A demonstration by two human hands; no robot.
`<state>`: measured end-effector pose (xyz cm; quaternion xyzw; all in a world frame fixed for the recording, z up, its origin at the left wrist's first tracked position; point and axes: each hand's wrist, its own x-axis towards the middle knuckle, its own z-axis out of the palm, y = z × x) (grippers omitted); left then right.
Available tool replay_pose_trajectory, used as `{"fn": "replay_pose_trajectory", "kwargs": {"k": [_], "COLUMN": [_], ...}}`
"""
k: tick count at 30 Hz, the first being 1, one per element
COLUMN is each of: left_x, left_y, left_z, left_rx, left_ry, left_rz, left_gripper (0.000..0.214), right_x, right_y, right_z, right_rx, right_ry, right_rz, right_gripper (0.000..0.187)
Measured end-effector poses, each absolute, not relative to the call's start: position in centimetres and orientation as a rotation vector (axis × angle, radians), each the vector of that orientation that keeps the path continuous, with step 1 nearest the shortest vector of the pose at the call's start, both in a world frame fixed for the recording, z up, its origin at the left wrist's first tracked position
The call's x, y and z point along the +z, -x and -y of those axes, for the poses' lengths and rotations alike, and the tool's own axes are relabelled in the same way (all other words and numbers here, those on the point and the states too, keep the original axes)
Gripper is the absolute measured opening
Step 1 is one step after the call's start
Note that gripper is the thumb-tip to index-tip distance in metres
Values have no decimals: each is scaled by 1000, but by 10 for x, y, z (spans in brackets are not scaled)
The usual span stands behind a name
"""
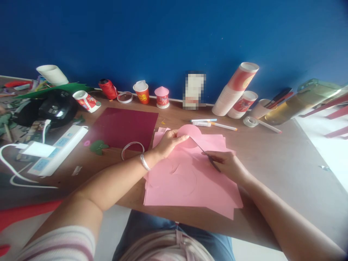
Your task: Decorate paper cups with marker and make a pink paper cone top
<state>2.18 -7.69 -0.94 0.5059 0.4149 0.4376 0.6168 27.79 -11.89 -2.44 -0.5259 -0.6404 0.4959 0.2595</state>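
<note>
My left hand [174, 141], a bracelet at its wrist, pinches a round piece of pink paper [190, 131] between thumb and fingers. My right hand [224, 163] is closed around a pair of scissors [200, 149], seen nearly edge-on. Their thin blades point up and left, and the tip meets the paper circle close to my left thumb. Both hands are above a loose stack of pink paper sheets [174, 194]. A faint curved line and a small slit or scrap show on the top sheet.
Behind the stack lie several pens [223, 126]. At left are a dark red sheet [127, 123], a tape ring [133, 144] and a power strip [58, 152]. Along the blue wall stand a cone-topped cup [162, 99], stacked paper cups [231, 94] and a bottle [293, 107].
</note>
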Motion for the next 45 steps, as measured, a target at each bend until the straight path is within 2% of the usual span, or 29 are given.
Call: {"fn": "replay_pose_trajectory", "kwargs": {"k": [11,20,24,28,36,41,45], "left_x": [-14,-18,-15,-11,12,23,20], "left_y": [-21,-20,-21,-22,-22,-17,-16], "left_z": [76,75,77,78,82,90,95], "left_rx": [1012,1070,1043,1070,1087,951,935], "left_ry": [-1164,-1058,-1038,-1048,-1198,-1307,-1406], "left_rz": [-951,-952,-960,-997,-1094,-1174,-1268], "left_gripper": [31,36,36,35,36,36,45], "right_x": [-18,-20,-16,-8,14,21,20], "right_y": [-278,-287,-293,-301,-307,-310,-308], "right_z": [118,114,112,110,112,114,115], "right_rx": [1063,250,60,73,222,259,174], "right_ry": [1475,1702,1761,1695,1672,1721,1691], "right_rz": [1939,2296,2358,2422,2559,2553,2607], "right_gripper": [38,29,21,22,42,37,29]}}
